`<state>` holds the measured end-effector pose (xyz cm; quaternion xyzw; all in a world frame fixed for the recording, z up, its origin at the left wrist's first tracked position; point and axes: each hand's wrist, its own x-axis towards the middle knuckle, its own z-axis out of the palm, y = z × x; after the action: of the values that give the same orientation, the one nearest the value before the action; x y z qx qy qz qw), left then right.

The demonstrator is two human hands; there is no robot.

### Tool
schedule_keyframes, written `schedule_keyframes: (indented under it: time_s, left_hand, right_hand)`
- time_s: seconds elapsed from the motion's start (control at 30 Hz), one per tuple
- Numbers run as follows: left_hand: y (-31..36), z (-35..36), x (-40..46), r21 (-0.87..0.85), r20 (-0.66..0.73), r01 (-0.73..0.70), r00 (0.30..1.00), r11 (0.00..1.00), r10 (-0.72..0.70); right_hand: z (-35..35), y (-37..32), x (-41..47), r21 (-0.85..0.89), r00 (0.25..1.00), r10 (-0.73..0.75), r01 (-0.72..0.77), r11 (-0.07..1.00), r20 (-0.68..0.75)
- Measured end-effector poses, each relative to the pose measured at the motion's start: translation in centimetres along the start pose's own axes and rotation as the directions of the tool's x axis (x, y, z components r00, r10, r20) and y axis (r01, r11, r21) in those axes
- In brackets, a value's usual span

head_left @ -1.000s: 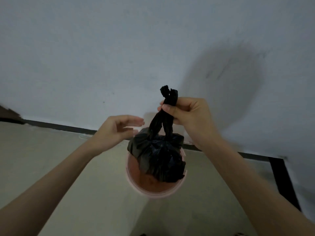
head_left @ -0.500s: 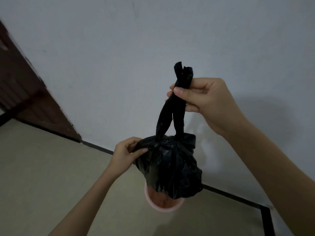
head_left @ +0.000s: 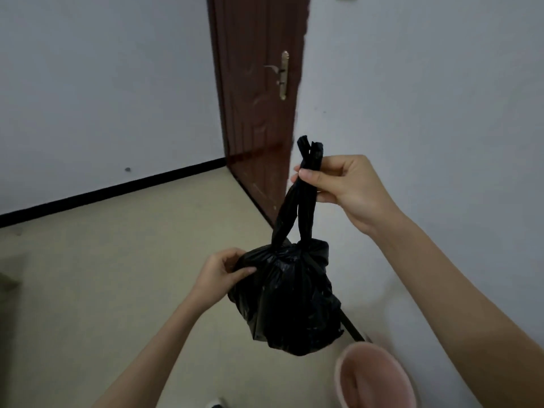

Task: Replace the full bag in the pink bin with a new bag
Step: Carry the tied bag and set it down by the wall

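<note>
A full black bag (head_left: 290,301), tied at the top, hangs in the air in the middle of the view. My right hand (head_left: 343,188) is closed on its two twisted handles and holds it up. My left hand (head_left: 222,273) pinches the bag's upper left side. The pink bin (head_left: 379,378) stands on the floor at the lower right, below and to the right of the bag, with no bag in it; my right forearm hides part of it.
A dark brown door (head_left: 259,98) with a brass handle (head_left: 282,75) stands shut in the far wall. White walls with a black skirting strip (head_left: 112,191) meet the beige floor (head_left: 103,290). The bin stands close to the right wall.
The view has swung left, bringing the door into sight. The bag has left the bin and now hangs to its left. My left hand went from open beside the bag to pinching it.
</note>
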<state>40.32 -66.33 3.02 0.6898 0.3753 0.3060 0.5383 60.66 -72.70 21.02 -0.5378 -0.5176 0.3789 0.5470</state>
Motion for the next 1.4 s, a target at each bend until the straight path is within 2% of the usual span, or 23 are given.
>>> schedule_keyframes:
  time_s: [0.1,0.17,0.37,0.57,0.87,1.0,1.17,1.27,1.4]
  left_hand:
    - [-2.3,-6.6,0.1,0.057,-0.188,0.014,0.982,0.998,-0.003]
    - [-3.8,-11.0,0.6,0.068,-0.264,0.024,0.965,0.997,-0.005]
    - [-7.8,-24.3,3.7,0.122,-0.388,0.104,0.920,0.987,-0.049]
    - [-11.0,-34.9,8.7,0.124,-0.552,0.142,0.832,0.982,-0.050]
    - [-17.5,-50.7,20.2,0.030,-0.706,0.229,0.694,0.973,-0.141]
    - [-19.4,-57.9,24.8,0.031,-0.732,0.290,0.658,0.957,-0.175]
    - [-22.8,-66.9,29.7,0.026,-0.732,0.344,0.646,0.939,-0.217]
    - [-25.3,-73.0,32.8,0.038,-0.698,0.368,0.675,0.929,-0.239]
    - [-29.0,-81.3,37.3,0.056,-0.604,0.416,0.738,0.908,-0.301]
  right_hand:
    - [6.3,1.1,4.9,0.016,0.994,-0.004,0.002,1.000,0.113]
    - [10.5,1.6,8.4,0.011,0.985,-0.009,0.007,1.000,0.174]
    - [22.3,3.4,19.1,0.039,0.967,0.031,-0.042,0.998,0.255]
    - [32.8,4.4,31.0,0.027,0.930,0.037,-0.051,0.998,0.365]
    - [47.4,7.0,50.7,0.043,0.812,-0.024,-0.001,0.999,0.584]
    - [53.6,7.6,58.9,0.016,0.744,-0.020,0.013,1.000,0.667]
    - [61.9,9.6,67.5,-0.006,0.710,0.005,-0.001,1.000,0.704]
    - [66.8,11.7,72.4,-0.027,0.720,0.033,-0.020,0.999,0.693]
    - [72.8,14.9,78.8,-0.051,0.778,0.119,-0.112,0.992,0.617]
